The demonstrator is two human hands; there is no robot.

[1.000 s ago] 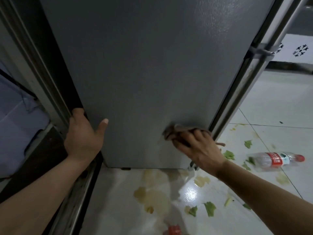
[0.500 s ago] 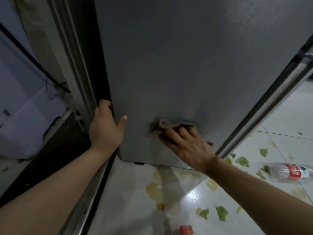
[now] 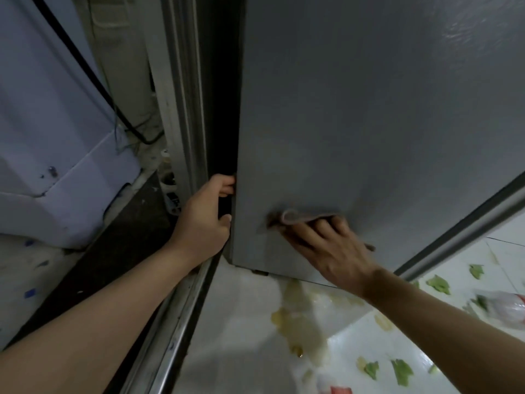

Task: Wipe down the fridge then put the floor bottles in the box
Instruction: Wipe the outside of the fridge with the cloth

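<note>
Fridge [image 3: 369, 123] side gets wiped low down: right hand [image 3: 332, 251] presses cloth [image 3: 301, 217] flat. Left hand [image 3: 207, 220] curls round the fridge edge beside it, likely bracing. Blurred bottle [image 3: 505, 307] lies on floor right of right hand.

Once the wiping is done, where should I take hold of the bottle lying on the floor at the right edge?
The bottle lies on its side on the tiled floor, blurred and partly cut off. Probably best gripped across the clear body beside the red label, coming from above with fingers spanning its width. The right hand, now pressing the cloth to the fridge, is nearer.
</note>
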